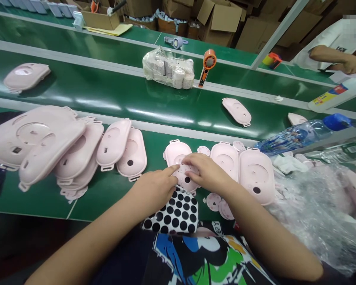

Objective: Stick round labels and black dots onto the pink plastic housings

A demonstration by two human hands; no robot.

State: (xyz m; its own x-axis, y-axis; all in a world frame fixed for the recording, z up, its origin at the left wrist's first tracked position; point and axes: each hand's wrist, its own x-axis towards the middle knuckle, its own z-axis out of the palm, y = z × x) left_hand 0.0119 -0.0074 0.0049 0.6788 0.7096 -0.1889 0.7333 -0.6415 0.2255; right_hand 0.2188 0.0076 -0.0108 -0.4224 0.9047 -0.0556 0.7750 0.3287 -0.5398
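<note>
A pink plastic cover (178, 147) with a black dot near its lower end lies at the front of the bench, between my hands. Over its round recess sits a patterned pink disc (182, 171). My right hand (206, 172) curves its thumb and fingers around the disc from the right. From the left, my left hand (158, 189) presses its extended index finger on the disc's edge; its other fingers curl near the cover's side, partly hidden. Below them lies a sheet of black round stickers (180, 213), partly under my left hand.
Stacked pink covers (38, 134) stand left; two more covers (256, 174) lie right, beside loose pink discs (214, 202). A blue-capped bottle (302, 134) and clear plastic bags (320, 213) are at right. Beyond the green belt stand an orange handheld fan (207, 67) and a wrapped bundle (169, 69). A person sits far right.
</note>
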